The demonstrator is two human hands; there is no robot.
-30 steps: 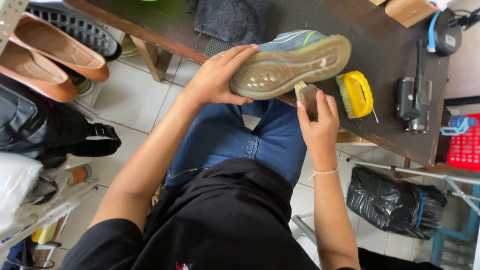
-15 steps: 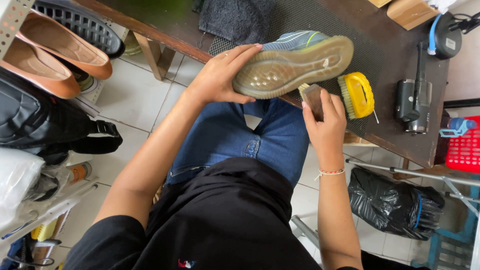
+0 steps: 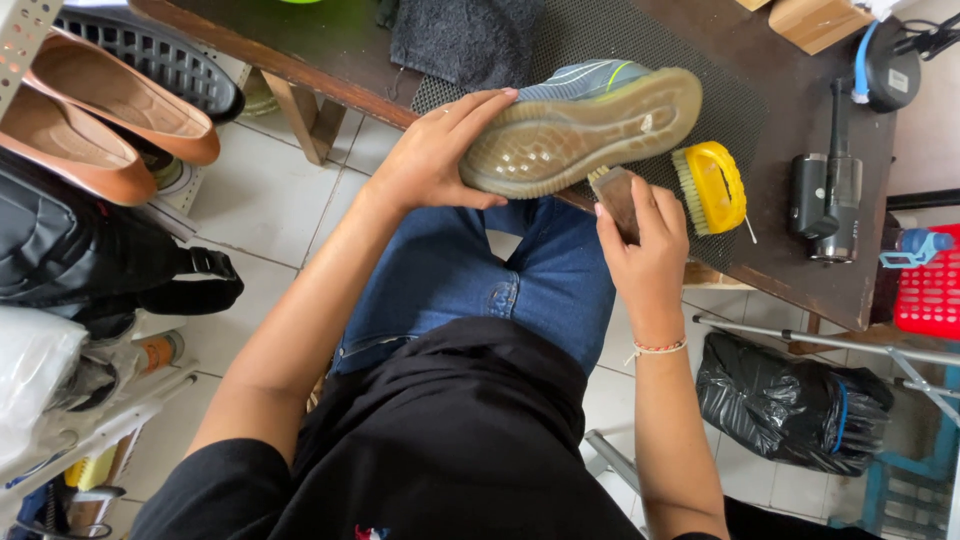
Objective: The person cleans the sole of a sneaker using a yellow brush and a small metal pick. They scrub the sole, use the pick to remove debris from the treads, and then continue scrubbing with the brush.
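My left hand (image 3: 435, 155) grips the heel end of a grey-blue sneaker (image 3: 585, 125), held on its side with the translucent tan sole facing me, above the edge of a dark wooden table (image 3: 340, 50). My right hand (image 3: 645, 245) is closed around a small brown wooden-backed brush (image 3: 615, 195), whose upper end touches the lower edge of the sole. My jeans-covered legs are under the shoe.
A yellow scrub brush (image 3: 712, 185) and a dark handheld device (image 3: 825, 195) lie on the table by a dark mesh mat (image 3: 720, 95). Tan flat shoes (image 3: 95, 110) sit on a rack at left. A black plastic bag (image 3: 790, 400) is on the tiled floor; a red basket (image 3: 930, 290) is at right.
The sneaker and both hands have shifted only slightly; the brush stays against the sole's lower edge.
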